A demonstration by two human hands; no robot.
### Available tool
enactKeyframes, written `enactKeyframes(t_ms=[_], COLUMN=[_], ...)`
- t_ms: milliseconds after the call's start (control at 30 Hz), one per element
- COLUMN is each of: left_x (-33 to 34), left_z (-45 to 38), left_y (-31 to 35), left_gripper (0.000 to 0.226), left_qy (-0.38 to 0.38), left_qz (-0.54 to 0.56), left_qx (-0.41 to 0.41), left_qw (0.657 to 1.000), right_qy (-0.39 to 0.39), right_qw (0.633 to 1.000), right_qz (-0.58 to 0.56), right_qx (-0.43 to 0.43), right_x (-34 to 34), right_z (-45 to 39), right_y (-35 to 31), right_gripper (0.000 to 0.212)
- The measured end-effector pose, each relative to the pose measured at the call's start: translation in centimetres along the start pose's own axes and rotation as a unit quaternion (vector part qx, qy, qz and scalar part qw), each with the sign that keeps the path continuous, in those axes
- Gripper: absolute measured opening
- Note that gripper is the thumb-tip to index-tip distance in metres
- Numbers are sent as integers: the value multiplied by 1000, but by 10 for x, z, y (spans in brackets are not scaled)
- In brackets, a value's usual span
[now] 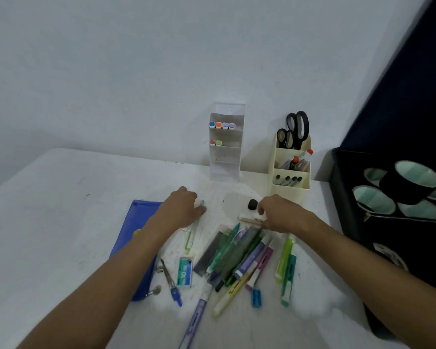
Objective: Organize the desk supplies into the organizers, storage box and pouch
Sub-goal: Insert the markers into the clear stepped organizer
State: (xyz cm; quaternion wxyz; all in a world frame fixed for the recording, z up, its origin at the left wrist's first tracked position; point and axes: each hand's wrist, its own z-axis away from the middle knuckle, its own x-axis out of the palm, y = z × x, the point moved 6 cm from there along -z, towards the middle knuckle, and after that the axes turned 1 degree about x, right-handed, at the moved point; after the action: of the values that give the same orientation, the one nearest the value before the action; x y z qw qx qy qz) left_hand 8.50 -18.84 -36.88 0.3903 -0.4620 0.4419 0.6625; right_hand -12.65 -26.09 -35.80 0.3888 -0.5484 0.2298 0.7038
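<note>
Blue pouch (126,238): far left of the pen pile (239,255), flat, half under the left forearm; likely soft and limp, best lifted at an edge.
Left hand (180,209): just left of the pile, fingers curled onto a clear ruler (194,230); likely light, stiff, slippery, best pinched at the edges.
Staple box (185,272): at the pile's left edge; small, rigid.
Right hand (280,214): at the pile's far end, fingers bent over a pale stick (249,219); grip unclear.
Cream organizer (291,172): beyond the pile, right.
</note>
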Motion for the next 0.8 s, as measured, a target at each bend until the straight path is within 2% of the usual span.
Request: enactKeyframes(t_ms=[133,267,400,467,567,733,800], left_x=[6,6,5,4,4,14,22], left_z=[-16,-18,-10,-3,16,61,71], left_y=[8,11,13,16,34,97,111], left_gripper=[40,27,37,41,35,16,21], left_qy=[-7,6,-10,11,7,-70,-98], left_qz=[-5,29,34,31,68,91,66], left_qx=[-22,-39,-20,-10,37,183,200], left_qw=[1000,999,999,999,997,976,973], right_qy=[24,20,19,28,54,118,134], right_qw=[996,995,995,994,990,978,974], right_qz=[-71,-69,-65,-60,-78,-123,-135], right_qx=[-49,-67,-79,-90,-102,-120,-122], right_x=[1,8,8,5,-7,-41,-48], right_z=[-4,-8,-6,-4,-1,19,31], right_y=[-11,-25,-27,-26,-22,-15,-12], right_gripper=[38,35,33,37,35,26,24])
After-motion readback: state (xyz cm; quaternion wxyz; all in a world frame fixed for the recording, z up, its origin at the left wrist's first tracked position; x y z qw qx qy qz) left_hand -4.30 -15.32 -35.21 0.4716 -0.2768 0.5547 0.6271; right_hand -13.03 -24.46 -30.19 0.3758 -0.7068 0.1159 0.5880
